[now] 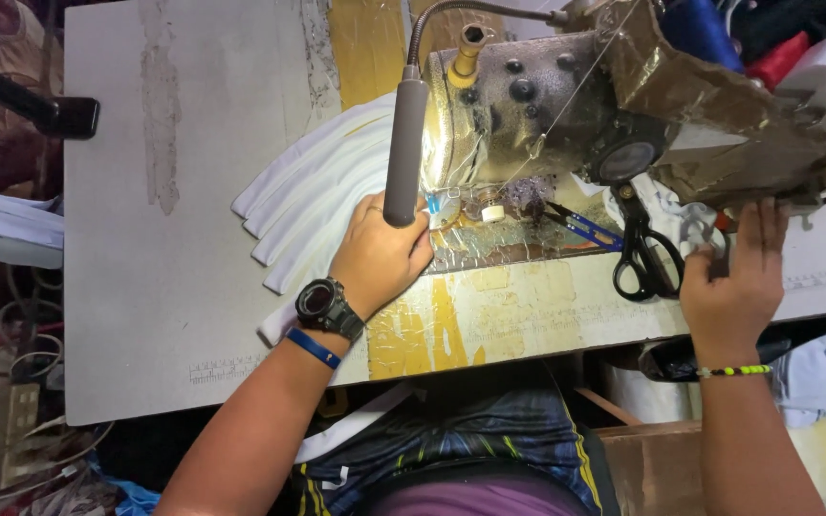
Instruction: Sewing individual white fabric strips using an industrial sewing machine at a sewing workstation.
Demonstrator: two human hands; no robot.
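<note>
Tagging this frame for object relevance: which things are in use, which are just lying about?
In use: left hand on white fabric strips by the sewing machine; right hand at the machine's right end.

Lying about: black scissors, blue thread snips, lamp arm.

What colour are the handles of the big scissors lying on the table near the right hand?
The handles of the big scissors are black, seen in the head view.

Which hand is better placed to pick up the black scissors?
The right hand, probably. It rests just beside the black scissors on the table, while the left hand lies farther away, by the white fabric.
</note>
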